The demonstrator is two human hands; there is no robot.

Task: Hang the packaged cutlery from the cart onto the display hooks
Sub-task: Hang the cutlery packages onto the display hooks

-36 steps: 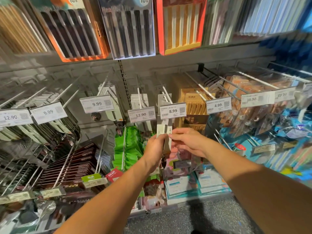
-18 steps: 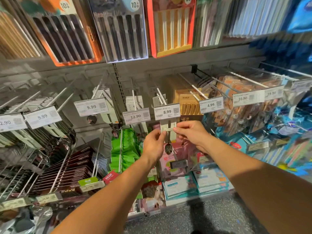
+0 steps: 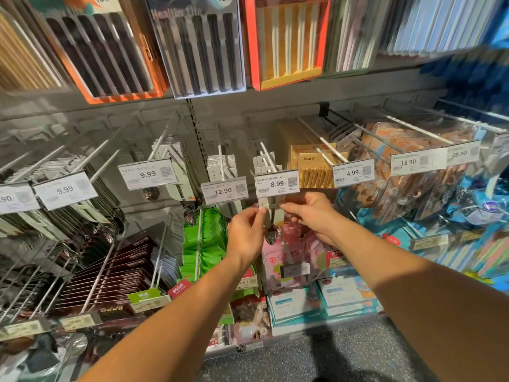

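A spoon on a pale cardboard backing, the packaged spoon (image 3: 273,216), hangs just under the 8.99 price tag (image 3: 277,183). My left hand (image 3: 246,235) pinches the card's left edge. My right hand (image 3: 311,213) pinches its right edge. The card's top is hidden behind the tag, at the tip of the white display hook (image 3: 266,155). A few similar cards (image 3: 263,162) hang further back on that hook. The spoon's bowl (image 3: 271,235) dangles below the card between my hands.
Neighbouring hooks carry tags 12.90 (image 3: 223,191), 9.99 (image 3: 148,174) and 4.99 (image 3: 354,172) with cutlery and yellow packs. Boxed chopstick sets (image 3: 198,48) stand on the shelf above. Green (image 3: 202,238) and pink packets (image 3: 286,252) hang below. Grey floor (image 3: 303,359) is underneath.
Both hands have raised the carded spoon from below the tag up to the tip of the 8.99 hook, the card's top now behind the tag.
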